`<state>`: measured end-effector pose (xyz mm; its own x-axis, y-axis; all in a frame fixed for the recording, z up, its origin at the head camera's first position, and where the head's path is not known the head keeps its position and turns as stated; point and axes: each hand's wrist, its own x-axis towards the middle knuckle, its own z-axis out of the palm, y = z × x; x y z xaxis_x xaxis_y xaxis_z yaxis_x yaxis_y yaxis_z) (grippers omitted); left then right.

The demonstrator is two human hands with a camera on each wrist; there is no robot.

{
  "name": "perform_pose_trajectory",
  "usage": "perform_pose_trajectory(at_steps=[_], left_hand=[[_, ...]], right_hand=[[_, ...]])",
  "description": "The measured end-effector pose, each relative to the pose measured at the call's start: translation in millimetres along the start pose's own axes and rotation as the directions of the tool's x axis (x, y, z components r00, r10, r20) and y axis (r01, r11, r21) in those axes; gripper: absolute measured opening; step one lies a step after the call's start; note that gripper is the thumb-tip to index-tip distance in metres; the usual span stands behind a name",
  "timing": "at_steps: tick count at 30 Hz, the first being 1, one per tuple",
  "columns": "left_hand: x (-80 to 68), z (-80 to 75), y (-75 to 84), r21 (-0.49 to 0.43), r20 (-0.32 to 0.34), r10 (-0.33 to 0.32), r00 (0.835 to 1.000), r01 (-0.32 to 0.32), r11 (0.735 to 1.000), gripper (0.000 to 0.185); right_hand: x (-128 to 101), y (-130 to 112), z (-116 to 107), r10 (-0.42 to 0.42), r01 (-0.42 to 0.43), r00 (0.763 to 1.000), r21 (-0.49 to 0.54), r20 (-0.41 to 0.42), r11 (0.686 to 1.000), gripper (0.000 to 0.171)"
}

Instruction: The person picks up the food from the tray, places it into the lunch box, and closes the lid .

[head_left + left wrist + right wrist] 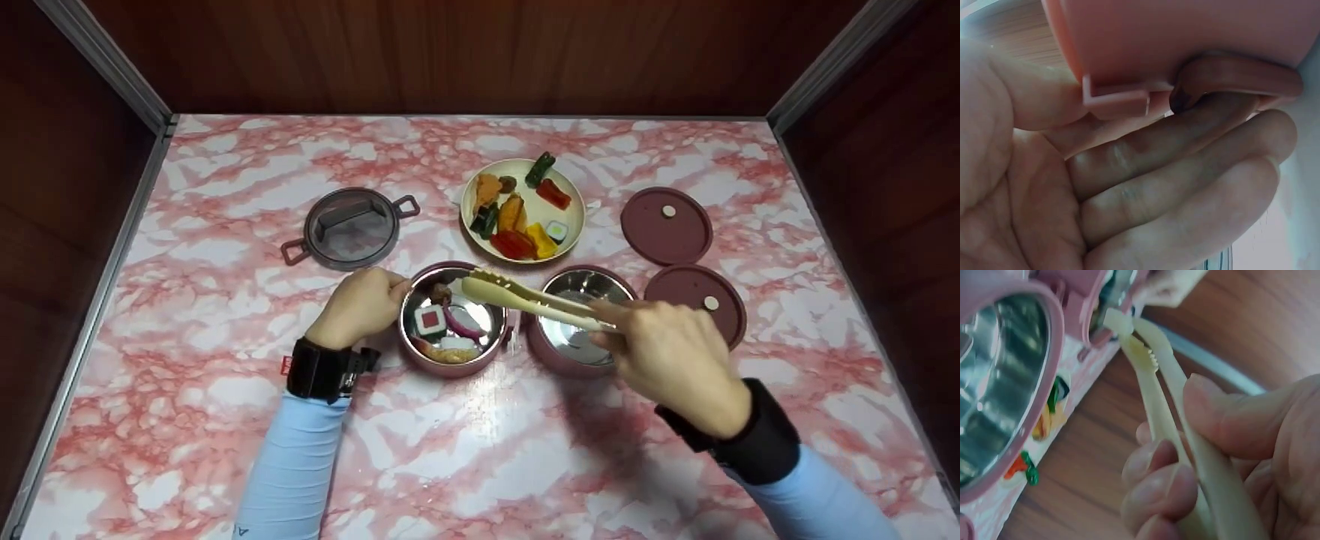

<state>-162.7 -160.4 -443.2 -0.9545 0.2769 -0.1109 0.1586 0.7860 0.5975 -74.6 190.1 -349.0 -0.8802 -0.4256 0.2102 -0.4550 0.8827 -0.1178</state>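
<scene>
Across the pink-and-white marbled tabletop (450,465), the far middle carries a round cream plate (517,169) of colourful food. Nearer stand two round pink pots with steel insides, the left pot (452,370) and the right pot (571,365) side by side. The left hand (360,307) grips the left pot by the handle on its left side. The right hand (667,352), above the right pot's right side, grasps pale cream tongs (517,303). Their long axis crosses over the right pot, running left and slightly far, and the tips hang over the left pot's far right rim. Thus the left hand is nearer that pot, though the tongs bridge the gap; whether they pinch anything is unclear. Inside it lie a square sushi piece (430,320) and a thin purple curved strip (463,325).
</scene>
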Motion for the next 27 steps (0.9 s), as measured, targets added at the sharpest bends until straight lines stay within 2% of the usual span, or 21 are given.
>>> perform_pose_trajectory(at_steps=[6, 9, 13, 16, 21, 27], left_hand=[[-0.2, 0.3, -0.5, 0.008, -0.016, 0.010, 1.000, -0.010, 1.000, 0.037], [-0.2, 0.8, -1.1, 0.008, -0.021, 0.019, 1.000, -0.018, 1.000, 0.038], [-0.1, 1.3, -1.4, 0.011, -0.028, 0.027, 0.999, -0.026, 1.000, 0.038], [0.2, 1.4, -1.4, 0.012, -0.031, 0.024, 0.999, -0.024, 1.000, 0.037], [0.6, 1.2, -0.3, 0.014, -0.023, 0.019, 1.000, -0.019, 1.000, 0.036], [0.0, 0.5, 0.9, 0.018, -0.014, 0.015, 1.000, -0.015, 1.000, 0.036]], right_hand=[[-3.4, -24.2, 13.2, -0.006, -0.010, 0.996, -0.174, -0.093, 0.985, 0.027], [-2.6, -31.7, 19.1, -0.017, -0.008, 0.993, -0.206, -0.117, 0.978, 0.025], [-1.3, -39.1, 27.9, -0.046, 0.007, 0.988, -0.258, -0.147, 0.966, 0.015], [-1.2, -43.6, 34.9, -0.081, 0.025, 0.981, -0.296, -0.177, 0.955, 0.020], [-1.1, -47.6, 42.4, -0.100, 0.059, 0.987, -0.294, -0.127, 0.954, 0.016], [-0.2, -48.6, 38.0, -0.039, 0.025, 0.998, -0.245, -0.052, 0.969, 0.021]])
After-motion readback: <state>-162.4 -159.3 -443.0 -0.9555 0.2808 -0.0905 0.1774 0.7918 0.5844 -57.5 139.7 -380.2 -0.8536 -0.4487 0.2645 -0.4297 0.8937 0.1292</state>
